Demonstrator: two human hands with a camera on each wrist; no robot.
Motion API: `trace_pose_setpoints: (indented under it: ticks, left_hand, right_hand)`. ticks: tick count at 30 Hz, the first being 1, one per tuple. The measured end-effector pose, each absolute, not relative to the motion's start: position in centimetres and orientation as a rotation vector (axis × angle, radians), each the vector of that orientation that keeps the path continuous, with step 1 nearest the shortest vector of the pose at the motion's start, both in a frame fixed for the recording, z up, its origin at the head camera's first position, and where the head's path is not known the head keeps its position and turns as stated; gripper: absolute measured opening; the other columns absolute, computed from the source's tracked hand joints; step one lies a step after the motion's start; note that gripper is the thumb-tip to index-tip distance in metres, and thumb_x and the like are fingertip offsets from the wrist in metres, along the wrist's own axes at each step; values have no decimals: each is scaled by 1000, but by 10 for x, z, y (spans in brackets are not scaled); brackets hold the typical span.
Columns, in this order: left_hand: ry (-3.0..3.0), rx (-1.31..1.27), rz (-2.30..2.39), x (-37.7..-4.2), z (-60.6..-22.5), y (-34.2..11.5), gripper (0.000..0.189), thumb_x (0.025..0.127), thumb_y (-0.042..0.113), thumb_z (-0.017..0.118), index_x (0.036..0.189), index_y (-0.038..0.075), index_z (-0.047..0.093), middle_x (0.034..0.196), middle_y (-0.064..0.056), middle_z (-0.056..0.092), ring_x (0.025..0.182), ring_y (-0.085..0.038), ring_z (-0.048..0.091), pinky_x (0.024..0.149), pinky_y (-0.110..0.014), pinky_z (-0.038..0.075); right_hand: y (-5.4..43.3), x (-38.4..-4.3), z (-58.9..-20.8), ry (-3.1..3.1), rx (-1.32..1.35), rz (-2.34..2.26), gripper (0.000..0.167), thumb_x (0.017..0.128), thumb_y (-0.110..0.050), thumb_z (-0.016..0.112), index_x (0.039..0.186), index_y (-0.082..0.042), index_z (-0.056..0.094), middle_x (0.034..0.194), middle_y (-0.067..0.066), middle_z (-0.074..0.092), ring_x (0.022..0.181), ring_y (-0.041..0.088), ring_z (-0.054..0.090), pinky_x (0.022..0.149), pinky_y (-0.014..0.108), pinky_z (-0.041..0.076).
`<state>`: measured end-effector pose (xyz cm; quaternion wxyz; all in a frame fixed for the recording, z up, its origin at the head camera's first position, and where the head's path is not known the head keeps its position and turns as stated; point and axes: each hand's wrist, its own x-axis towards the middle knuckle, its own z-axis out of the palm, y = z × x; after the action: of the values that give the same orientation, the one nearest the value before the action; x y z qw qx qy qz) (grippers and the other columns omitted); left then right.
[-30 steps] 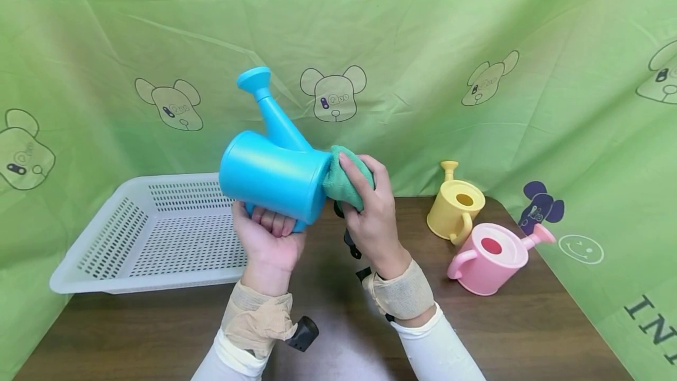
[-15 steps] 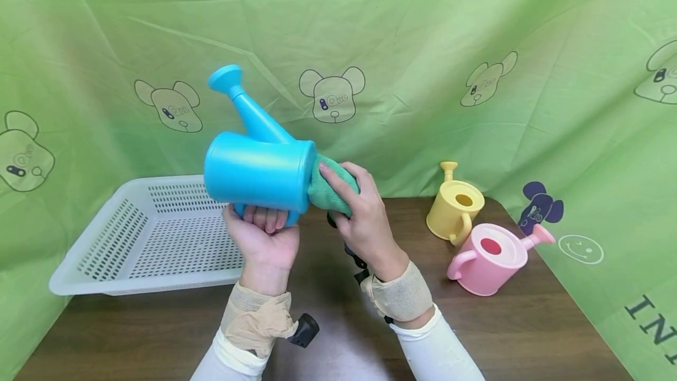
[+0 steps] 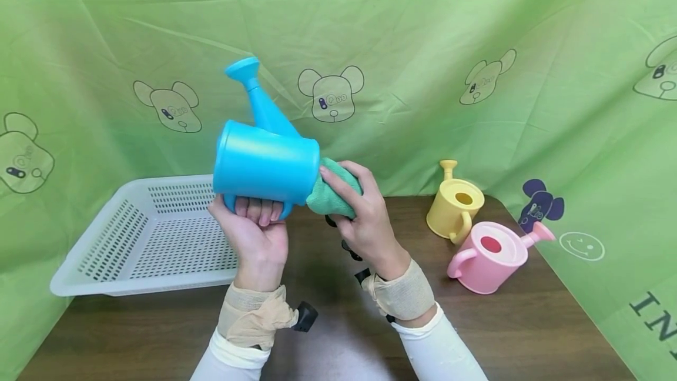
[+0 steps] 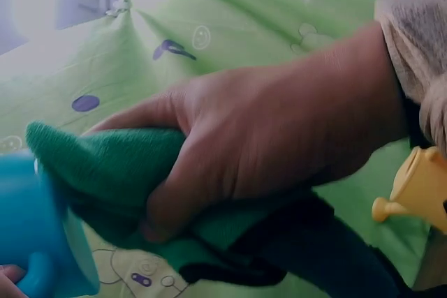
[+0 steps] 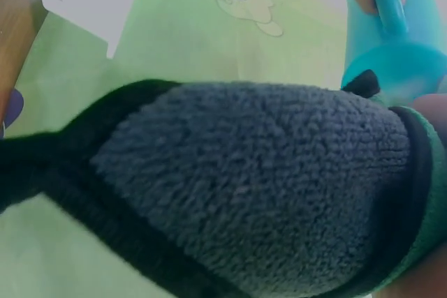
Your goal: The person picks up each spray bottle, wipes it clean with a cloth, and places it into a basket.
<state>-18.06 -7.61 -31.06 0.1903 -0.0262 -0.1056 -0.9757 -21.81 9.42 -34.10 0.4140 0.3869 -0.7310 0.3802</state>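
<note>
Both hands are occupied, close together but apart: the left hand (image 3: 256, 246) has its fingers hooked through the handle (image 3: 287, 210) of the blue watering can (image 3: 264, 163), and the right hand (image 3: 367, 219) grips a bunched green cloth (image 3: 332, 193) between thumb and fingers. We see the can held up off the table (image 3: 502, 334), lying on its side in the air, spout (image 3: 272, 112) slanting up and leftward. The cloth touches the end by the spout's root, which we take to be the base.

We judge the can to be thin plastic, light for its bulk and fairly stiff. Its glossy wall probably slips under a bare palm, so we favour the handle loop, with the round body as a second hold. The spout looks like a poor place to grip: it is slender, and we suspect that it twists or flexes at its root. Dropped, the can would likely bounce rather than break.

The cloth looks soft, limp and grippy; the right wrist view shows a fuzzy grey side with black edging. We would hold it bunched, as here, so that its loose tail does not drag.

A white basket (image 3: 143, 287) stands to the left; yellow (image 3: 444, 213) and pink (image 3: 485, 269) watering cans stand at right.
</note>
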Motion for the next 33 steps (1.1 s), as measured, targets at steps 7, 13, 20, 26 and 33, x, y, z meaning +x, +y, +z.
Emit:
trace_pose_setpoints:
  ticks: [7,13,20,26,33]
  left_hand:
    - [-405,-111,-2724,-175,-310,-76,46,104,23,27,57,20,22,49,8,19,41,-10,15,50,-24,5]
    - [-484,-125,-2718,-172,-310,-77,33,81,18,42,61,21,17,51,9,15,41,-7,12,49,-24,3]
    - [-562,-147,-2563,-176,-308,-95,45,99,20,33,55,22,26,47,11,21,42,-6,14,48,-23,4]
    - [-768,-67,-2309,-175,-306,-131,53,109,29,38,57,20,34,46,11,31,44,-8,15,49,-26,5]
    - [-1198,222,-1991,-172,-310,-179,56,109,32,49,58,15,35,49,7,31,44,-10,22,45,-23,18]
  right_hand:
    - [100,-219,-341,-1802,896,1052,66,81,17,65,141,-11,62,140,26,53,127,42,56,105,56,51]
    - [106,-220,-339,-1818,843,1097,72,78,18,63,143,-11,61,141,25,53,128,42,56,104,57,50]
    - [110,-224,-336,-1795,824,1105,74,76,17,61,143,-14,62,139,25,55,128,40,57,108,50,49]
    - [111,-227,-336,-1778,828,1118,75,73,18,58,142,-12,63,138,26,55,127,41,58,109,47,48]
    - [117,-228,-334,-1777,820,1114,74,75,18,58,143,-13,63,138,26,55,128,41,58,109,46,48]
